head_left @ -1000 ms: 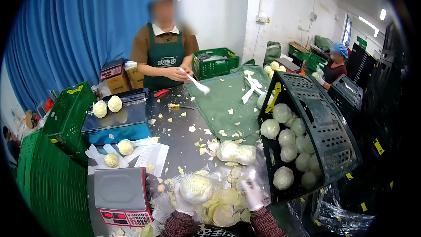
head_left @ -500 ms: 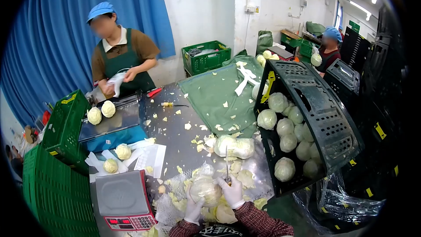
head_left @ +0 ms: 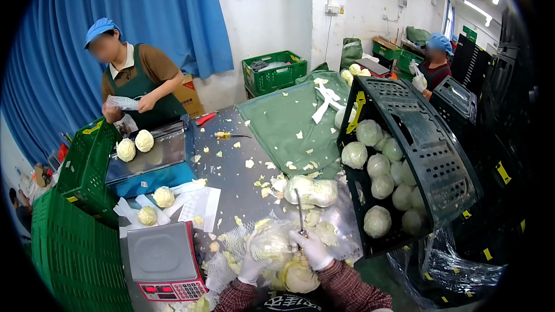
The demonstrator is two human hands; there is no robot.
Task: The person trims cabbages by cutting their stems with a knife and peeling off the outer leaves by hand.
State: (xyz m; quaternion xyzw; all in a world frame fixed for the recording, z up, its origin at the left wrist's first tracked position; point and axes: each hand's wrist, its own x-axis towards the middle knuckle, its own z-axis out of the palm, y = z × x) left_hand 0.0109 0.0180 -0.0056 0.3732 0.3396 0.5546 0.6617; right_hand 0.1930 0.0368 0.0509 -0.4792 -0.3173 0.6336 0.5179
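My left hand (head_left: 252, 263), in a white glove, is closed on the side of a cabbage (head_left: 272, 241) in clear wrap, held low over the table's near edge. My right hand (head_left: 314, 250), also gloved, grips a knife (head_left: 300, 212) with its thin blade pointing up and away from me. The fingers of that hand are beside the cabbage; whether they touch it I cannot tell. Just beyond lies a pair of wrapped cabbages (head_left: 312, 191). Below my hands rests a bare cabbage (head_left: 302, 279), with loose leaves and white netting (head_left: 219, 274) around it.
A tilted black crate (head_left: 425, 156) of wrapped cabbages stands at right. On the left are a scale (head_left: 162, 254), bare cabbages (head_left: 144, 140) and stacked green crates (head_left: 78, 248). A yellow-handled knife (head_left: 224, 134) lies farther back. A co-worker (head_left: 139, 84) handles white netting across the table.
My hands and the wrapped cabbage have risen slightly, away from my body, and the knife blade tilts a little more leftward. The co-worker across the table has leaned left with the netting.
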